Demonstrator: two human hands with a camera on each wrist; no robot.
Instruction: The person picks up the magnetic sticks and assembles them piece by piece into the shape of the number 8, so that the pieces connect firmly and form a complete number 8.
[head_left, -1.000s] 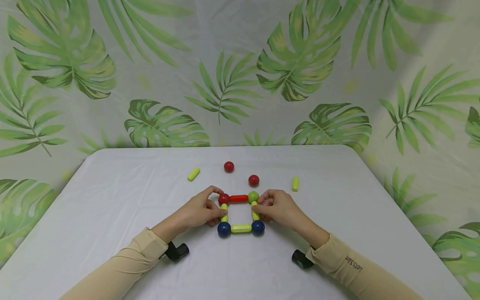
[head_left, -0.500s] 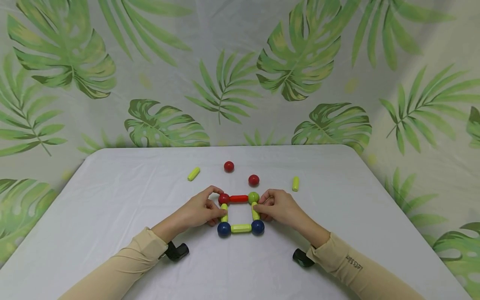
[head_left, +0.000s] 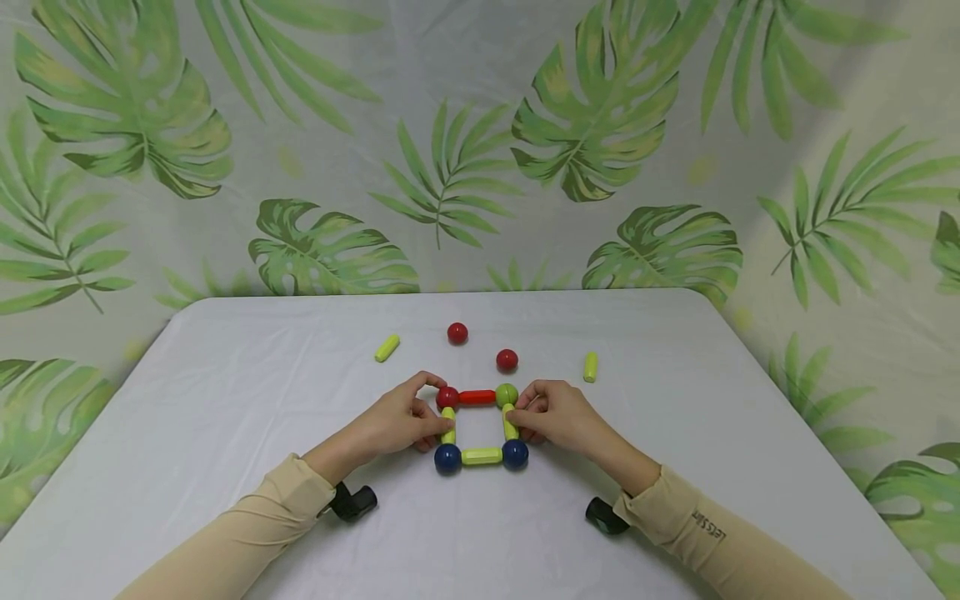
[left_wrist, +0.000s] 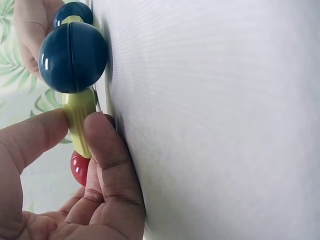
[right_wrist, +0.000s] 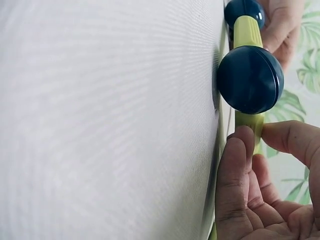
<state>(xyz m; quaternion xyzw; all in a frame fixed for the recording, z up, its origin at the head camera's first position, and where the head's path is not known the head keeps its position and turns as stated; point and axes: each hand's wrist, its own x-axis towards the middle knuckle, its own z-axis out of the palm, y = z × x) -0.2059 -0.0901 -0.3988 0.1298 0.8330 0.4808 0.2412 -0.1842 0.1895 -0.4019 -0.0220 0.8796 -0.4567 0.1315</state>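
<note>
A square of balls and rods lies on the table. Its near corners are a left blue ball and a right blue ball. At the far corners are a red ball and a green ball, joined by a red rod. A yellow-green rod forms the near side. My left hand pinches the left yellow-green rod between thumb and fingers, one fingertip at the red ball. The right yellow-green rod is pinched by my right hand, partly hidden behind its fingers.
Beyond the square lie two loose red balls, a farther one and a nearer one. One loose yellow-green rod is at back left, another loose rod at back right. A leaf-print cloth hangs behind the white table.
</note>
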